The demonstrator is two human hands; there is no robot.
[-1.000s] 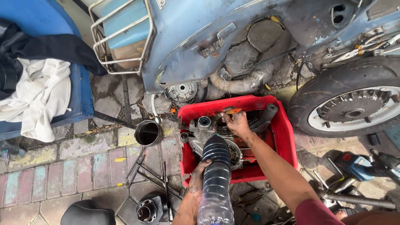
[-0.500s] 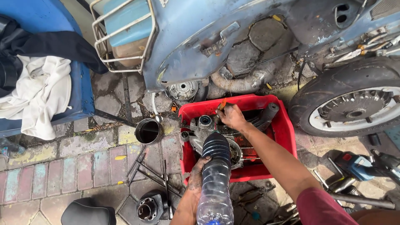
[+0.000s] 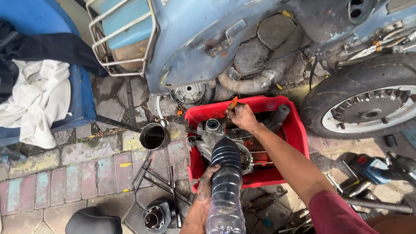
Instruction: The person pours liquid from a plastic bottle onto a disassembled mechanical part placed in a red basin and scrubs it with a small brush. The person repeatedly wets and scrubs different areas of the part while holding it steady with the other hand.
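Paved ground: left hand point(image 3: 207, 184) holds ribbed plastic bottle point(image 3: 225, 186) over red crate point(image 3: 299, 130).

We've got a beat-up blue scooter body point(image 3: 203, 39) lying over the pavers, its rusty exhaust pipe point(image 3: 255, 82) curling underneath and a white metal rack point(image 3: 119, 43) at one end. Off to the right sits a black tyre on a white wheel point(image 3: 368, 104). A white cloth point(image 3: 37, 102) drapes over a blue seat point(image 3: 80, 99). Near the brick strip we see a black tin cup point(image 3: 154, 136), loose rods point(image 3: 158, 180), a dark cylinder part point(image 3: 156, 216) and a blue power drill point(image 3: 377, 167).
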